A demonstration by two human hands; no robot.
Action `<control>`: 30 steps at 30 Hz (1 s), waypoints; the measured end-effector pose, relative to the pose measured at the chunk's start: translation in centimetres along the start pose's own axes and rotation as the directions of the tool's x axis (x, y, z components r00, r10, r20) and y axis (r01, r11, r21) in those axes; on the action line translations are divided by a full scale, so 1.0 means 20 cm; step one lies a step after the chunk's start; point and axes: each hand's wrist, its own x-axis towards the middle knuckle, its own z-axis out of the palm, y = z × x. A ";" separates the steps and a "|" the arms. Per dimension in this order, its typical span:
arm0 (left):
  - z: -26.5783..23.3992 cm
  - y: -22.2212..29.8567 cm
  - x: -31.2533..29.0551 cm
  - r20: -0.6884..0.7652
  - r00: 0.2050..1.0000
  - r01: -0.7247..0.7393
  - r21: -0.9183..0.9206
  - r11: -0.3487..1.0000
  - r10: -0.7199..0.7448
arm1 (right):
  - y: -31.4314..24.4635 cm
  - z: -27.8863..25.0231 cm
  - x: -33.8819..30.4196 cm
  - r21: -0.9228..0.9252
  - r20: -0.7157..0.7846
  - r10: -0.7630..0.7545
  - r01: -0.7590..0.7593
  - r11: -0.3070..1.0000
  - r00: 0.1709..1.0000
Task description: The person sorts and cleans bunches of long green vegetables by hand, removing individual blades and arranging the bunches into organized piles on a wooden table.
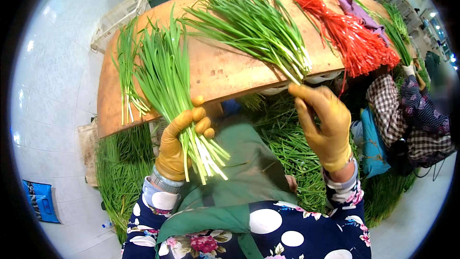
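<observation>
My left hand [179,134], in a yellow rubber glove, is closed round a bunch of garlic chives [165,72]. The pale cut ends stick out below the fist toward my green apron, while the leaves reach up over the table. My right hand [328,124], gloved alike, is at the table's front edge with its fingers bent and drawn together. Its fingertips meet the white stem ends of a loose pile of chives [258,29]; whatever they pinch is too small to make out. A smaller bundle of chives [127,72] lies at the table's left end.
The curved wooden table [215,74] carries a heap of red plastic ties [350,38] and a purple cloth [362,17]. More greens [292,153] lie below. A white crate [122,17] stands behind left. Another person's checked sleeve [388,108] is at the right.
</observation>
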 end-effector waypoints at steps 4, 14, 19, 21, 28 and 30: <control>0.07 -0.01 -0.02 0.033 0.999 0.008 0.006 1.000 -0.008 | 0.14 0.11 0.15 -0.509 0.150 0.025 0.056 0.859 0.988; -0.03 -0.07 -0.10 -0.117 0.993 0.034 0.190 0.981 -0.012 | -0.19 0.15 -0.04 0.500 0.488 0.377 -0.606 0.619 0.787; -0.13 -0.14 -0.07 -0.136 0.990 0.038 0.415 0.909 0.020 | -0.31 0.28 -0.28 0.379 0.379 0.279 -0.423 0.823 0.882; -0.07 -0.13 -0.08 -0.212 0.976 0.114 0.317 0.942 -0.047 | -0.31 0.30 -0.32 0.374 0.428 0.270 -0.441 0.816 0.863; -0.10 -0.20 -0.04 -0.197 0.975 -0.005 0.438 0.899 0.102 | -0.31 0.44 -0.34 0.602 0.588 0.496 -0.755 0.260 0.639; -0.07 -0.19 -0.04 -0.324 0.945 0.069 0.325 0.943 0.042 | -0.29 0.39 -0.37 0.537 0.622 0.521 -0.802 0.259 0.585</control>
